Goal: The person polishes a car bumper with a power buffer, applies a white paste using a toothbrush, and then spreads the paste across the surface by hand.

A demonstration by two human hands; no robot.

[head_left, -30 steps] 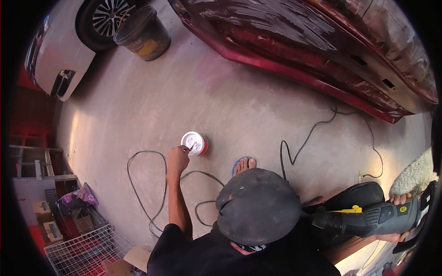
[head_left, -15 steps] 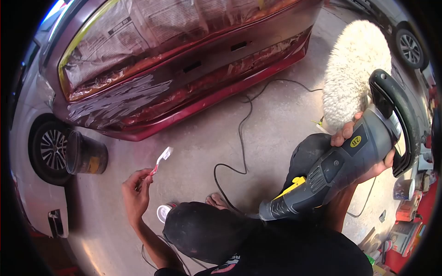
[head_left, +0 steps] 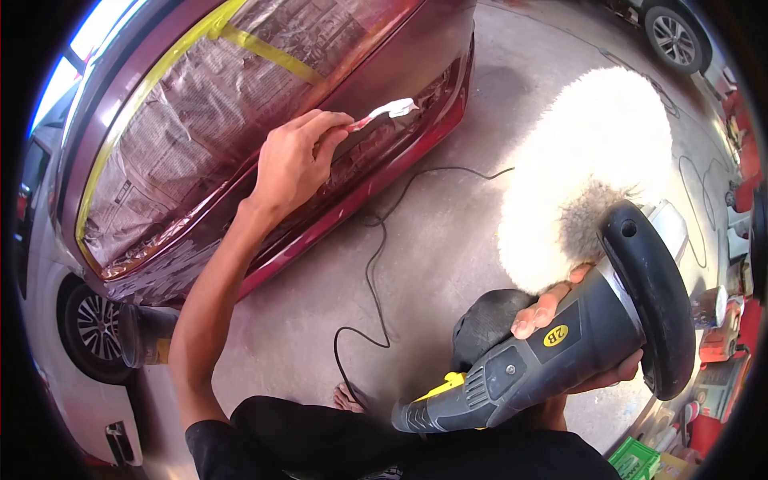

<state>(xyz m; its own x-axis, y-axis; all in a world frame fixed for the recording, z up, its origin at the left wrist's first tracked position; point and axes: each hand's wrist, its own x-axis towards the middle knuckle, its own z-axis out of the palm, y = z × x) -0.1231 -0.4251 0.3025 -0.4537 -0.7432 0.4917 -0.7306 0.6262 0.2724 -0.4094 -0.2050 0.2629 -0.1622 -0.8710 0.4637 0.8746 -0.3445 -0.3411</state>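
My left hand (head_left: 290,166) pinches the handle of a red-and-white toothbrush (head_left: 394,109), whose head is coated white. It is raised in front of a dark red car panel (head_left: 352,204) masked with newspaper and yellow tape. A grey and black power polisher (head_left: 500,372) with a yellow switch lies across my lap, its body gripped from below by my right hand (head_left: 546,310). The polisher's fluffy white wool pad (head_left: 588,148) faces up and away from me, strongly lit, with a greyish patch near the tool. A black D-shaped handle (head_left: 652,304) stands at its front.
A black power cord (head_left: 382,280) winds over the concrete floor (head_left: 436,256). At left, a dark bucket (head_left: 148,336) stands beside a white car's wheel (head_left: 98,324). Another car's wheel (head_left: 676,40) is at the upper right. Boxes and a green carton (head_left: 634,460) line the right side.
My left hand has risen to the right with the toothbrush, from above the floor to in front of the panel. The polisher appears lower and further left, and my view has shifted.
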